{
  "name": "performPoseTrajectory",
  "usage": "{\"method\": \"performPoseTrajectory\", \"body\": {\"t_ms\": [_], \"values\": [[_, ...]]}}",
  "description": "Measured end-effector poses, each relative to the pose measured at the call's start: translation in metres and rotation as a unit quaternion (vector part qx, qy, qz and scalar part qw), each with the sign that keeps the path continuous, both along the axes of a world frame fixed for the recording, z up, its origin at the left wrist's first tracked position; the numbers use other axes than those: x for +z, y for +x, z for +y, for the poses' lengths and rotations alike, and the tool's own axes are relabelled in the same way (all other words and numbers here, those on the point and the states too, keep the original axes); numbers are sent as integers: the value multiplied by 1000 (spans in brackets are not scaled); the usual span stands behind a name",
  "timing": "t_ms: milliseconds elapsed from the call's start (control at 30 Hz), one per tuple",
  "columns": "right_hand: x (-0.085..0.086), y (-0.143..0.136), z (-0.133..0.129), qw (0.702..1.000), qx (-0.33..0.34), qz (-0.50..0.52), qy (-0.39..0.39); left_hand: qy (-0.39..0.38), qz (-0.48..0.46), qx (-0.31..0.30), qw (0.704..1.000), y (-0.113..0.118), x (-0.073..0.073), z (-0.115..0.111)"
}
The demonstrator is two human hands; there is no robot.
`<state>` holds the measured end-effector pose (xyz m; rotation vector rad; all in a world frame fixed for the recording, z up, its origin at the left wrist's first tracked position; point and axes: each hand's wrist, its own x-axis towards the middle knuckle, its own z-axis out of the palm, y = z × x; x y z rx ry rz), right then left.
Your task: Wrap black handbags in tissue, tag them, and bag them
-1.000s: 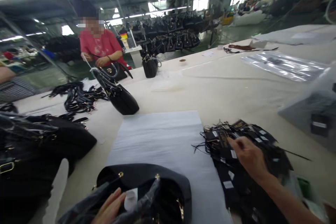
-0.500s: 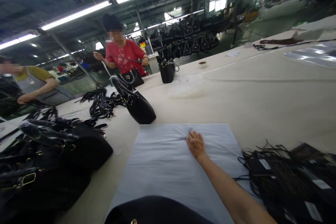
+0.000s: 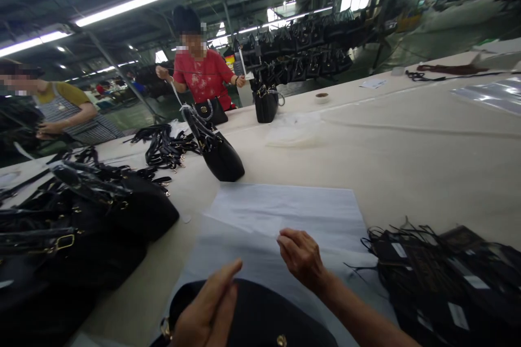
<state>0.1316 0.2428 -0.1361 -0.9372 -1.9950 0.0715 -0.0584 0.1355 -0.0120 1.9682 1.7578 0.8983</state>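
Observation:
Thin, whitish translucent sheets (image 3: pixel 325 206) lie on the table in front of me. My right hand (image 3: pixel 299 255) is over them, its fingers closed in a pinch on the upper sheet, which is pulled back toward me. At the bottom, a black bag (image 3: pixel 264 309) with gold fittings rests close to my body. My left hand (image 3: pixel 211 303) is held over the left part of this bag, fingers stretched out, with nothing visible in it.
Black bags (image 3: pixel 122 227) are heaped at the left, with black straps (image 3: pixel 163 146) beyond. One bag (image 3: pixel 223 157) stands past the sheets. Black tagged pieces (image 3: pixel 448 276) lie at right. A tape roll (image 3: pixel 322 98) sits farther back. Two people work across the table.
My right hand has drawn back toward me and lifted the upper sheet's edge. My left hand has come into view over the black bag. The person in red has moved a hand outward.

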Motion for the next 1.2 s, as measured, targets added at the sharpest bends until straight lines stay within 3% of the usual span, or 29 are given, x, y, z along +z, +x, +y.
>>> {"method": "performPoseTrajectory", "body": {"t_ms": [100,233,333,400,467,533,600,667,733,833,967,1067,1200], "values": [[37,6,-35,998,65,-15,20,-33,176,-45,983,28,24,30],[72,17,-67,991,131,-32,11,-106,354,-106,923,46,36,52],[95,24,-70,986,147,3,-76,-124,373,-139,909,42,39,45],[110,26,-61,973,136,29,-187,-104,380,-140,909,37,39,36],[124,23,-48,928,161,32,-333,-75,395,-133,906,32,37,27],[134,17,-37,862,209,17,-460,-51,401,-136,905,27,34,21],[140,8,-32,810,231,-17,-539,-35,385,-146,910,21,31,18],[141,-1,-32,788,222,-71,-571,-27,354,-159,921,17,29,16],[139,-9,-35,794,219,-105,-557,-25,326,-172,929,14,28,15],[133,-18,-37,822,237,-57,-515,-24,306,-188,933,10,32,14],[133,-26,-38,805,263,-51,-530,-20,288,-202,936,2,39,6],[142,-26,-42,826,235,-83,-506,-12,282,-188,941,-7,43,-1],[164,-25,-53,881,200,-35,-428,-4,296,-144,944,-10,54,2]]}}
